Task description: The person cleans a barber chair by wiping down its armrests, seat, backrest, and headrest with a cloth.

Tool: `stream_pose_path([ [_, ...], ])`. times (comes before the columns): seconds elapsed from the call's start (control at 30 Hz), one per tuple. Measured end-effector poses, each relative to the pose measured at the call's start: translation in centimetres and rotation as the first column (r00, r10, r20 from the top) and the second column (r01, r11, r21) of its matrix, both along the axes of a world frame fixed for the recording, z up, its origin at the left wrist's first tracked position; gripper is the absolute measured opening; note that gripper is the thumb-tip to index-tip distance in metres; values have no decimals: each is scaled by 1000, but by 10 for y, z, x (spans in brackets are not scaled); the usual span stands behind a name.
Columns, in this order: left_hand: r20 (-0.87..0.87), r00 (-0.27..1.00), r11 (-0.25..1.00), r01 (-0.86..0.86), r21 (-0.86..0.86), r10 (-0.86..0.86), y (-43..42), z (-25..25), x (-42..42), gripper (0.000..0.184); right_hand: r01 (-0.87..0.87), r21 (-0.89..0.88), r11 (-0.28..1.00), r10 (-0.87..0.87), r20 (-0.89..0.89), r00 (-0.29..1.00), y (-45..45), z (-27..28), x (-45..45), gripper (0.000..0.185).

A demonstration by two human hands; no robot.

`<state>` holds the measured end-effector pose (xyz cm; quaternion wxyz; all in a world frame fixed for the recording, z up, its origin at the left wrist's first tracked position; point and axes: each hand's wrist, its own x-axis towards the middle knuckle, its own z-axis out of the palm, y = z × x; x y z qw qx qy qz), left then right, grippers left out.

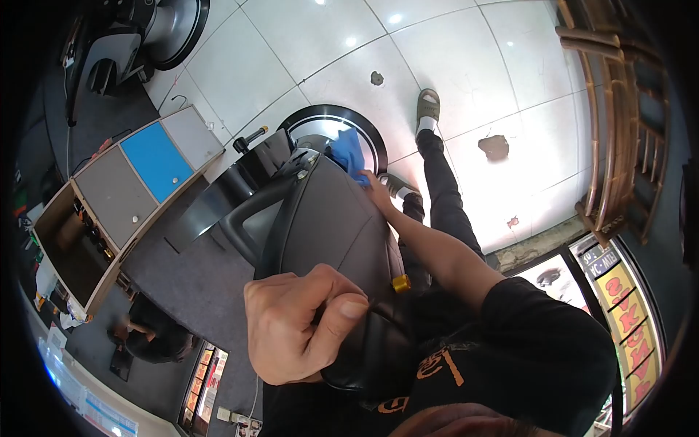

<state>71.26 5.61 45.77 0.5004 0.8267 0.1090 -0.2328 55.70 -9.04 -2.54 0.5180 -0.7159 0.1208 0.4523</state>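
A: Fingers: what are they doing?
B: Those of the right hand (376, 192) grip a blue cloth (349, 151) beside the far end of a grey chair (328, 218); the left hand (297, 328), near, is curled into a fist, contents hidden.
A: How far along?
B: Seemingly under way; I can't tell what's done or left.
A: Pointing where?
B: Cloth and chair both run lengthwise near to far, leaning slightly left.

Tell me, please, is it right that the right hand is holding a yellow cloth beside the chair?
Not quite: the head view shows that the cloth is blue, not yellow; the right hand is holding it beside the chair.
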Motion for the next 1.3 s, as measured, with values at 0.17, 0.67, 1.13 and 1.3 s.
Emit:
stream_pose_path([
  [0.17, -3, 1000, 1000, 19, 7, -19, 1, 1, 2, 66, -281, -263, 923, 211, -266, 941, -69, 3, -77, 46],
  [0.67, 51, 999, 1000, -18, -5, 19, 3, -5, -4, 63, -558, -238, 795, 561, -59, 826, 1, -105, 29, 44],
  [1.13, 32, 999, 999, -36, 16, 35, 1, -3, 1, 66, -543, -251, 801, 568, 33, 822, -20, -57, 11, 61],
  [1.3, 22, 998, 998, 59, 14, -59, 10, -1, -2, 34, -839, -13, 543, 782, -357, 511, -109, -64, -92, 49],
])
